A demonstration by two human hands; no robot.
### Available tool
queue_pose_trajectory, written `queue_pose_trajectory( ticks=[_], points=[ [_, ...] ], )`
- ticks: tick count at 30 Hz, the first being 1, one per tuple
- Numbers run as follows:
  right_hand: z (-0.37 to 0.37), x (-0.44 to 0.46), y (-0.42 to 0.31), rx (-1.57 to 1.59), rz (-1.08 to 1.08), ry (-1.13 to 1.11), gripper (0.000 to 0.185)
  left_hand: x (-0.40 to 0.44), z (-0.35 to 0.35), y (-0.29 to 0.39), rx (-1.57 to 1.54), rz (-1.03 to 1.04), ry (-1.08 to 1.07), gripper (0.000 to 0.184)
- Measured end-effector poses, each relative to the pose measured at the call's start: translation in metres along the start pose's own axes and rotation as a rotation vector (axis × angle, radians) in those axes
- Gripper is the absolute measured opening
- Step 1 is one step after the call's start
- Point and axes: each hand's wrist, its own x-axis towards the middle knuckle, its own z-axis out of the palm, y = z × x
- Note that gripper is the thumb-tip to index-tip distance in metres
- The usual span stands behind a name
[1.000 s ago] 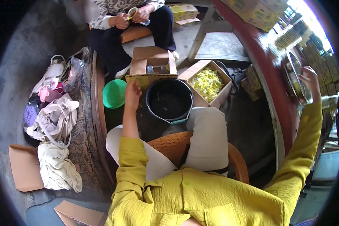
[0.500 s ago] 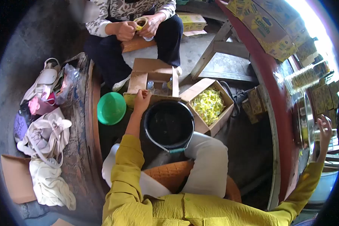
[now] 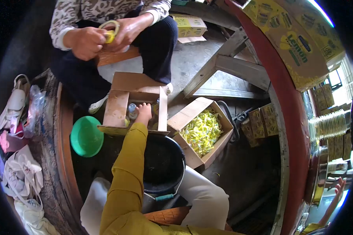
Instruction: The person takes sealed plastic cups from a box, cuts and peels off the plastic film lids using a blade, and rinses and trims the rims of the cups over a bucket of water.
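My left hand reaches down into an open cardboard box on the floor. Its fingertips point away from me and down, so whether they grip anything is hidden. Right beside them stands a small clear bottle, and more glass shows along the box's other side. Under my left forearm is a black bucket with a teal handle grip. Far off to the right, by the red table's side, my right hand is raised with its fingers apart and nothing visible in it.
A box of yellow wrapped sachets stands right of the bucket, a green basin to its left. Opposite sits another person, whose hands hold a yellow-labelled item. The red table carries printed lemon cartons and stacked cups.
My left hand has gone from above the box's near edge down into it. My right hand has dropped lower at the right edge. The view has shifted forward and right.
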Motion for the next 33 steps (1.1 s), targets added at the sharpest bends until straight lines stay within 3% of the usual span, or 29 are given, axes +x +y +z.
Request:
queue_pose_trajectory(
  ticks=[4,7,12,21,24,26,28,33],
  points=[
    [0.016,-0.014,-0.029,-0.005,0.078,0.085,0.046,0.056,0.028,0.014,0.307,0.152,-0.158,0.057],
    [0.023,-0.021,-0.041,-0.011,0.122,0.132,0.050,0.091,0.051,0.027,0.265,0.177,-0.317,0.063],
    [0.029,-0.025,-0.052,-0.103,0.181,0.154,0.052,0.106,0.065,0.034,0.171,0.247,-0.277,0.071],
    [0.028,-0.029,-0.057,-0.156,0.158,0.178,0.046,0.086,0.077,0.014,-0.091,0.300,0.146,0.085],
    [0.013,-0.024,-0.028,-0.148,-0.023,0.082,0.037,0.074,0.061,-0.003,-0.282,0.320,0.306,0.090],
    [0.010,-0.022,-0.015,-0.006,-0.055,0.068,0.027,0.067,0.046,-0.012,-0.346,0.331,0.430,0.091],
    [0.034,-0.021,-0.043,0.046,-0.112,0.110,0.029,0.015,-0.016,-0.010,-0.571,0.215,0.305,0.083],
    [0.026,-0.013,-0.023,0.155,-0.054,0.120,0.029,-0.056,-0.070,-0.036,-0.760,0.394,0.645,0.090]
  ],
)
